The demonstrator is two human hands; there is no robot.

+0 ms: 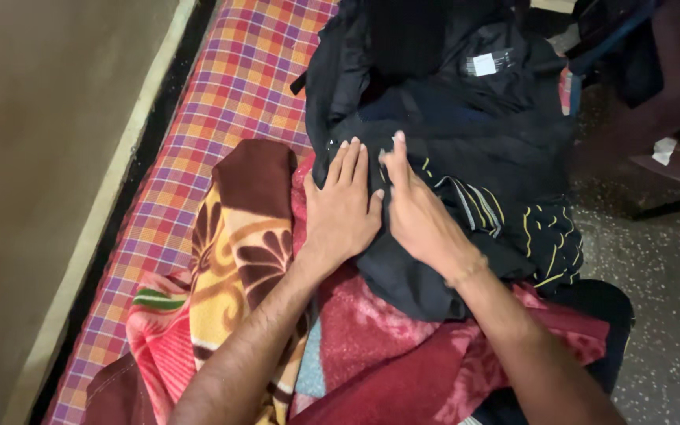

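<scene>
Two hands pressed flat on a dark garment

Left hand [341, 211] and right hand [417, 211] lie side by side, fingers spread, gripping nothing, on the black garment [466, 157] at the far right of the checked bed [230, 86]; pushing harder could slide it over the red blanket [387, 346] toward the floor [663, 291]
</scene>
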